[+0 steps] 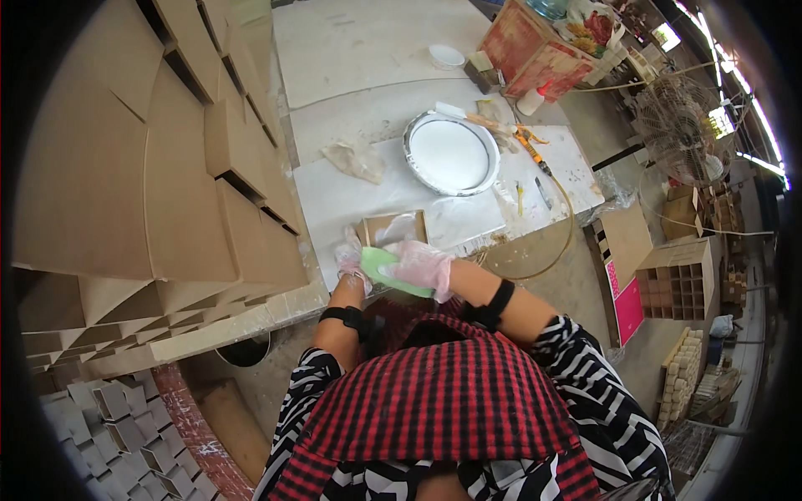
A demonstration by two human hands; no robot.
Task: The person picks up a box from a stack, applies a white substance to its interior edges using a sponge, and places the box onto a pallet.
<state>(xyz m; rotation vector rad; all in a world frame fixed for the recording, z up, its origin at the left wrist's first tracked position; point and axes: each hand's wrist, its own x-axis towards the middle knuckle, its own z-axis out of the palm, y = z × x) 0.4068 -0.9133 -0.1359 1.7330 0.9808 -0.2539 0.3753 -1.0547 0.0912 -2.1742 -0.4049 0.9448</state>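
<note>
In thin clear gloves, both my hands are at the near edge of the white worktable. My left hand is closed at the left side of a small open brown box, which has whitish smears inside. My right hand grips a flat light-green pad held just in front of the box; its exact kind is unclear. Beyond the box stands a round basin of white paint-like liquid. A paintbrush lies across its far rim.
Brown box panels are stacked high at my left. An orange air gun with a yellow hose lies right of the basin, near a knife. A crumpled cloth lies left of the basin. A large fan stands at far right.
</note>
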